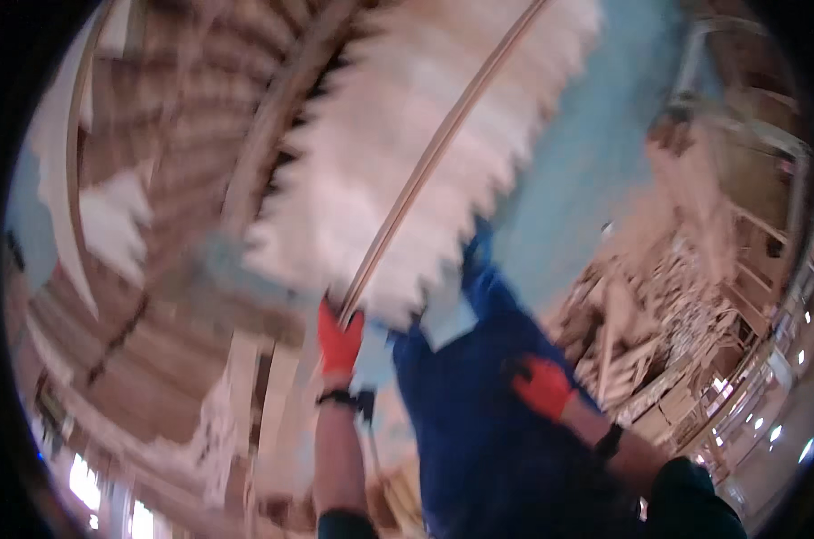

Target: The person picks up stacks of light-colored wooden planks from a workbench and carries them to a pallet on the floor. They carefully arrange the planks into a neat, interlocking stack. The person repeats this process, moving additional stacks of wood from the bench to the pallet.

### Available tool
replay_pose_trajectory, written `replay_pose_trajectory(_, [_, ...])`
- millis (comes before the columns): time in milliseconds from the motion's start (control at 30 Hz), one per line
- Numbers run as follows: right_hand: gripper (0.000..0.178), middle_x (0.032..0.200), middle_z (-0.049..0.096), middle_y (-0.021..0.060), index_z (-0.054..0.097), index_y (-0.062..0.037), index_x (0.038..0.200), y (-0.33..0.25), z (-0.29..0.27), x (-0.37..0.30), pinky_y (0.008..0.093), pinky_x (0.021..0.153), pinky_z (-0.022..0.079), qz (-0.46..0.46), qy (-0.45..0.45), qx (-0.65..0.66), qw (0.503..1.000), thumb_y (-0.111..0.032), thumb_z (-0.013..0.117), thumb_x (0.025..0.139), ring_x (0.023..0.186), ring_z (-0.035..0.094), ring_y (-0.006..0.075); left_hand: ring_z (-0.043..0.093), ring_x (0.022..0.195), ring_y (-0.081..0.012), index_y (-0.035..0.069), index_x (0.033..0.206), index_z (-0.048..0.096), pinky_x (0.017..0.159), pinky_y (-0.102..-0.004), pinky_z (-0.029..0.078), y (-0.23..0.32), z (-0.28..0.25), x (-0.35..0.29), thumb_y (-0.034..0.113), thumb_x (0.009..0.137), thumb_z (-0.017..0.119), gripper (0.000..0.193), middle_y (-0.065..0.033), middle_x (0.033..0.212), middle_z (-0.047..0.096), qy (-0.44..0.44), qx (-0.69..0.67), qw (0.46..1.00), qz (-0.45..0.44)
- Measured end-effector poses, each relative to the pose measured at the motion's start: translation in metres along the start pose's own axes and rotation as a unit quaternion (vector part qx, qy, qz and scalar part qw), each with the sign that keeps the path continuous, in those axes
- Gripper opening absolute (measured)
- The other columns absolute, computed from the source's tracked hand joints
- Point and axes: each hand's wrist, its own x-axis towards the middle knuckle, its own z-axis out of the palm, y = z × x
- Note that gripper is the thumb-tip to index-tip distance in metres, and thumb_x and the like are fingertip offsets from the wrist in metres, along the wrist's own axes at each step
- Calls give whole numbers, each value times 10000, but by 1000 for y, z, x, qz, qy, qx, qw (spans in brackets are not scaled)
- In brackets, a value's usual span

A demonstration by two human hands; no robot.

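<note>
My left hand [341, 346], in an orange-red glove with dark fingertips, is closed round the near end of a long thin wooden strip [434, 157]. The strip slants away up and to the right. Behind it lies a broad pale surface [362, 180] that looks like wood, its edges jagged in the blurred picture. My right hand [543, 388], gloved the same way, is in front of the dark blue apron [488, 422] I wear. Blur smears its fingers, and I can make out nothing in them.
A heap of wood scraps [640, 323] lies to the right, beside a pale blue-green surface [577, 189]. Slatted brown timber [182, 126] fills the upper left. Upright pale boards [245, 386] stand left of my left forearm.
</note>
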Motion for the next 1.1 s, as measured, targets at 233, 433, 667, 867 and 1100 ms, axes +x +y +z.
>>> replay_pose_trajectory(233, [294, 1042, 700, 168, 665, -80, 1159, 4, 8, 0, 413, 869, 522, 18, 25, 62, 998, -145, 643, 874, 1024, 649, 369, 555, 1190, -325, 68, 1365, 483, 1052, -474, 366, -11, -12, -22, 270, 800, 746, 656, -130, 1257, 585, 72, 233, 970, -16])
replay_pose_trajectory(433, [324, 1053, 701, 173, 660, -81, 1176, 2, 12, 0, 429, 878, 521, 15, 59, -42, 997, -183, 653, 869, 1012, 653, 376, 576, 1138, -301, 109, 1304, 552, 1046, -493, 360, -31, 4, -21, 299, 841, 694, 520, -103, 1220, 614, 43, 270, 962, -12])
replay_pose_trajectory(667, [320, 1050, 694, 185, 665, -79, 1147, 3, 28, -2, 452, 870, 522, 27, 34, -40, 998, -233, 650, 867, 1020, 648, 383, 618, 958, -296, 114, 1039, 608, 923, -474, 420, -32, -2, -8, 235, 815, 681, 265, -67, 943, 646, 56, 326, 938, 106])
replay_pose_trajectory(867, [426, 1094, 691, 172, 626, -169, 1246, 19, 48, -2, 470, 906, 511, 33, 64, -139, 988, -430, 586, 912, 1018, 657, 367, 595, 1028, -341, 22, 1137, 607, 955, -484, 431, -48, 9, -8, 196, 812, 683, 376, -147, 1078, 649, 70, 254, 959, 105])
replay_pose_trajectory(1100, [429, 1146, 679, 144, 610, -146, 1239, -4, 43, -2, 449, 923, 493, 17, 21, -70, 997, -434, 574, 922, 1104, 619, 353, 585, 1086, -378, -8, 1285, 534, 973, -493, 444, -57, 7, -11, 198, 850, 656, 496, -201, 1196, 606, 23, 280, 959, 28])
